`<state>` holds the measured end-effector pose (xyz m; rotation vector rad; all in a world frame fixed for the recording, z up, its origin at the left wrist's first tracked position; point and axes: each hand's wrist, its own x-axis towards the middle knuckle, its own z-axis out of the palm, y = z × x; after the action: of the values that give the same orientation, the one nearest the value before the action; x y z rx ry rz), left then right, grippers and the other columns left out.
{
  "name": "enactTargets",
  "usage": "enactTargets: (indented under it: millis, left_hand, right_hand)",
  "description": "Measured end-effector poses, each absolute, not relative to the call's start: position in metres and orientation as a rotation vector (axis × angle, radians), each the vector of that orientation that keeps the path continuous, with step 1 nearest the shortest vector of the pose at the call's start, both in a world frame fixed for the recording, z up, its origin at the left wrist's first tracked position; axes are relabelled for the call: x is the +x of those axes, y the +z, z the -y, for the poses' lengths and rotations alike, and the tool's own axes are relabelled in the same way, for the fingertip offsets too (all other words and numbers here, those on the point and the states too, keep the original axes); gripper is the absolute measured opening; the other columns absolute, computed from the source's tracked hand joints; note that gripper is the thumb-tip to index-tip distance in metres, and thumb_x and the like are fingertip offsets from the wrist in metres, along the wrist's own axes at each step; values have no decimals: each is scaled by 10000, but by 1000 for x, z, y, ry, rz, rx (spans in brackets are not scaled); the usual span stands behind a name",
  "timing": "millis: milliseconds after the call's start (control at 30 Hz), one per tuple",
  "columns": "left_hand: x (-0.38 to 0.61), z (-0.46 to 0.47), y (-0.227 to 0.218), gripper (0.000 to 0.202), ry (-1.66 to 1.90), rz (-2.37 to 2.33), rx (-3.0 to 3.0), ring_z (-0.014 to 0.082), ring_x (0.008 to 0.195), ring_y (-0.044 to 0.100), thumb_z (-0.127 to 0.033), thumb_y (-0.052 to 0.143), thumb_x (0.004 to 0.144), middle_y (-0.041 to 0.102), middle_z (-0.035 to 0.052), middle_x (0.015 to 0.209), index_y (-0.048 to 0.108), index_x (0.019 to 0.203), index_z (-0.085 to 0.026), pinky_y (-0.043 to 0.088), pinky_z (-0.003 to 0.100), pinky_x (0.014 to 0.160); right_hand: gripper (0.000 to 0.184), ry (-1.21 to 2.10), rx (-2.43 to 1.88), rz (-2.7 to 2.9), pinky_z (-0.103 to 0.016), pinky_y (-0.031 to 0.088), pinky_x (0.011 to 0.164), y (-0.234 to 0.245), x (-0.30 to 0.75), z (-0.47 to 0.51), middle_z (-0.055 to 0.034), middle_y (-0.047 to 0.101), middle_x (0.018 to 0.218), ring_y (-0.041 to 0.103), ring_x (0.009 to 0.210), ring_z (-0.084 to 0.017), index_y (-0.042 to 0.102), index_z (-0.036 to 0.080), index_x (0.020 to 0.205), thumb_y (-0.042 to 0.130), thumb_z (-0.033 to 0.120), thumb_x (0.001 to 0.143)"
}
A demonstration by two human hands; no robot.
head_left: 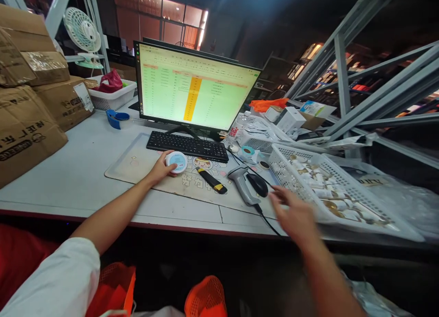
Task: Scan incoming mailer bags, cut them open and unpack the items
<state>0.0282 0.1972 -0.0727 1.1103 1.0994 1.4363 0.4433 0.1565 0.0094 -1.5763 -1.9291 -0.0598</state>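
Note:
My left hand [161, 169] is closed round a small round white tub [177, 162] with a light-blue label on its lid, over the desk mat [126, 168]. My right hand [293, 212] is blurred by motion; its fingers look apart, with nothing visible in them. It hovers just right of a black mouse [257, 185] and a grey barcode scanner [243, 186]. Between the hands lies a yellow-and-black utility knife [211, 180]. Behind the tub is a black keyboard [187, 145], below a monitor [199, 88] showing a spreadsheet.
A white plastic basket [281, 163] with several small packed items stands at the right. Cardboard boxes [27, 129] are stacked at the left. A blue tape dispenser [117, 119], a white basket [115, 97] and a fan [82, 29] sit at the back left. The scanner's cable [269, 223] crosses the front edge.

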Motion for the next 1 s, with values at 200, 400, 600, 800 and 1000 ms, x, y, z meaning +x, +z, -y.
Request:
enactTargets:
  millis: [200,400,600,800,1000]
  left_hand:
    - [25,-196,-77,728,1506,-1084,1191,251,998,647,-255,780,737,553,126,1290,470,1394,-209,652,345,612]
    - [26,-198,-79,701,1517,-1100,1281,301,1148,574,-302,785,732,511,122,1342,498,1367,-227,660,378,667]
    - [26,-199,-80,699,1507,-1112,1312,298,1139,571,-288,762,748,517,127,1337,484,1387,-225,651,348,634]
    - [26,-199,-81,714,1500,-1105,1302,299,1158,576,-324,788,737,529,116,1349,487,1378,-241,658,397,711]
    - [28,-196,-77,704,1524,-1106,1315,300,1180,574,-303,765,751,546,128,1339,462,1379,-208,646,334,690]
  right_hand:
    - [603,-129,-2142,2012,-493,480,984,-12,358,-212,-273,594,1300,566,1238,-415,532,42,1392,500,487,987]
    - [779,-26,-2287,1777,-512,494,960,-23,360,-228,-323,506,1369,609,1194,-430,320,-3,1527,525,492,962]
    - [633,99,-2162,1821,-473,499,954,-2,379,-229,-248,673,1177,637,1150,-399,577,46,1357,525,533,955]
    - [670,946,-1355,2129,-287,510,588,52,346,-172,-68,710,963,629,663,-176,536,201,1426,638,576,881]
    - [619,1039,-1039,2298,-258,452,563,61,305,-150,-31,653,863,565,652,-144,570,180,1390,670,521,884]
